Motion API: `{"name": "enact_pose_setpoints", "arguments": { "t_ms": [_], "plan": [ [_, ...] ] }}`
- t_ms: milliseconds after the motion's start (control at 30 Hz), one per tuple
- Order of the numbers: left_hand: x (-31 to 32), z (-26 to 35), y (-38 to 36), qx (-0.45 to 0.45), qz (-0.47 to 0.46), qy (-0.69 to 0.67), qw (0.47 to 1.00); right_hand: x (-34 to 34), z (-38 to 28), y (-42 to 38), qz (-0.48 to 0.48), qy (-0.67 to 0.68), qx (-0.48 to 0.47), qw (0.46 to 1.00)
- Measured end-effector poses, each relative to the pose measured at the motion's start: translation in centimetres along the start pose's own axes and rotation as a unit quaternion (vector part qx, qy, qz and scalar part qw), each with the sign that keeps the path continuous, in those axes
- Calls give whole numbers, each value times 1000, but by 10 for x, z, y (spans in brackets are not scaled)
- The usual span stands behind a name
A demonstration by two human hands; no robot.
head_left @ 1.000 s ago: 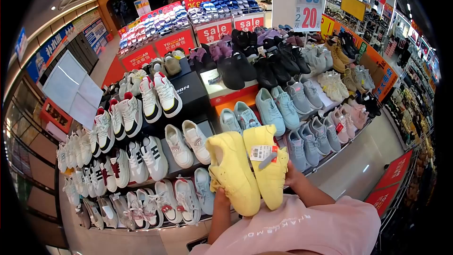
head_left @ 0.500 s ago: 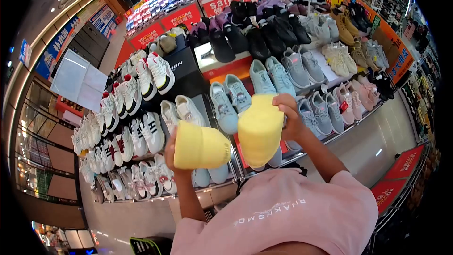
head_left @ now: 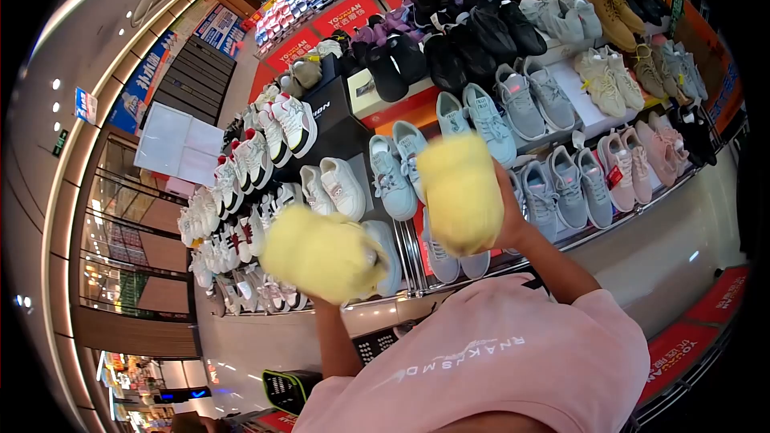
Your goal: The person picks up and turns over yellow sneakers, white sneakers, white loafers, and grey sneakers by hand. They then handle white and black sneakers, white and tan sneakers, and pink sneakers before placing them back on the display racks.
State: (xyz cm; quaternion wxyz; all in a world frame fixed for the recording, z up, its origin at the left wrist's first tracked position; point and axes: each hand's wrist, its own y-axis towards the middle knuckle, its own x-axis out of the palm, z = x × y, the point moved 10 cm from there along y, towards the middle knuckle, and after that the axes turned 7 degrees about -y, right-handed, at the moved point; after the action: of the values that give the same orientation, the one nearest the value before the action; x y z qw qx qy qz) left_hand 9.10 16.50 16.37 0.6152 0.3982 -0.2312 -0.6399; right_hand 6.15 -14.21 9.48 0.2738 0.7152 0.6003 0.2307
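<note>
My left hand [head_left: 322, 302] holds up one yellow shoe [head_left: 317, 252], which is smeared by motion and hides most of my fingers. A dark patch shows at that shoe's lower right end. My right hand [head_left: 508, 210] grips a second yellow shoe [head_left: 461, 192] from its right side, fingers mostly behind it. The two shoes are apart, both in the air in front of the display. Behind them stand pale blue sneakers [head_left: 393, 176] and white sneakers [head_left: 342, 188].
Grey sneakers [head_left: 523, 102], black shoes [head_left: 489, 32] and pink shoes [head_left: 618, 164] fill the tiered rack. White sneakers with red trim [head_left: 289, 124] stand to the left. A metal rail [head_left: 561, 234] edges the rack's front. A black-and-green object [head_left: 290, 389] is low on the left.
The left shoe has turned and moved down and left. The right shoe has shifted slightly right and up. My view has tilted, so the display sits further right.
</note>
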Motion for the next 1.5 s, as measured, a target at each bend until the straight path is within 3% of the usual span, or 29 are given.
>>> {"name": "enact_pose_setpoints", "arguments": {
  "t_ms": [100,167,200,233,267,333,433,500,567,600,700,733,833,867,933,967,1033,1067,1233,1367,1500],
  "plan": [
    [22,-71,-71,-257,62,-197,944,6,27,-14,50,172,132,975],
    [62,-62,-68,-272,-22,-185,944,14,32,-23,-5,114,152,982],
    [82,-57,-68,-277,-64,-178,942,8,40,-29,-15,162,195,967],
    [95,-71,-91,-399,-74,-208,890,1,50,-38,-25,210,238,948],
    [108,-59,-100,-387,-61,-204,897,-10,57,-44,-40,220,239,945],
    [148,-45,-121,-442,-72,-296,844,-32,73,-57,-71,242,243,937],
    [192,7,-134,-517,-96,-416,742,-69,97,-84,-156,259,337,891],
    [198,21,-151,-550,-136,-535,626,-83,97,-97,-192,294,370,860],
    [189,22,-148,-558,-119,-660,488,-77,94,-103,-245,299,375,843],
    [182,20,-140,-561,-117,-604,554,-73,92,-105,-272,299,378,833],
    [150,-26,-148,-597,-142,-530,586,-57,89,-93,-324,235,386,831],
    [142,-30,-145,-657,-103,-437,606,-49,85,-86,-339,239,373,830],
    [127,-50,-123,-596,-142,-342,712,-32,71,-62,-384,226,340,828],
    [124,-43,-123,-627,-63,-387,674,-30,64,-57,-400,206,337,827],
    [131,-15,-104,-564,-98,-357,738,-25,58,-57,-401,203,336,828],
    [133,-12,-104,-546,-117,-364,745,-27,57,-56,-410,174,317,837],
    [134,-16,-111,-544,-148,-356,746,-27,48,-52,-428,118,282,850],
    [131,-22,-117,-559,-161,-340,739,-26,53,-58,-432,126,328,831],
    [127,-54,-117,-578,-251,-318,708,-4,68,-50,-446,72,318,833],
    [139,-37,-98,-487,-275,-333,759,5,60,-15,-460,11,291,839],
    [148,-22,-107,-526,-189,-468,685,31,58,-6,-492,21,271,827]
  ]
}}
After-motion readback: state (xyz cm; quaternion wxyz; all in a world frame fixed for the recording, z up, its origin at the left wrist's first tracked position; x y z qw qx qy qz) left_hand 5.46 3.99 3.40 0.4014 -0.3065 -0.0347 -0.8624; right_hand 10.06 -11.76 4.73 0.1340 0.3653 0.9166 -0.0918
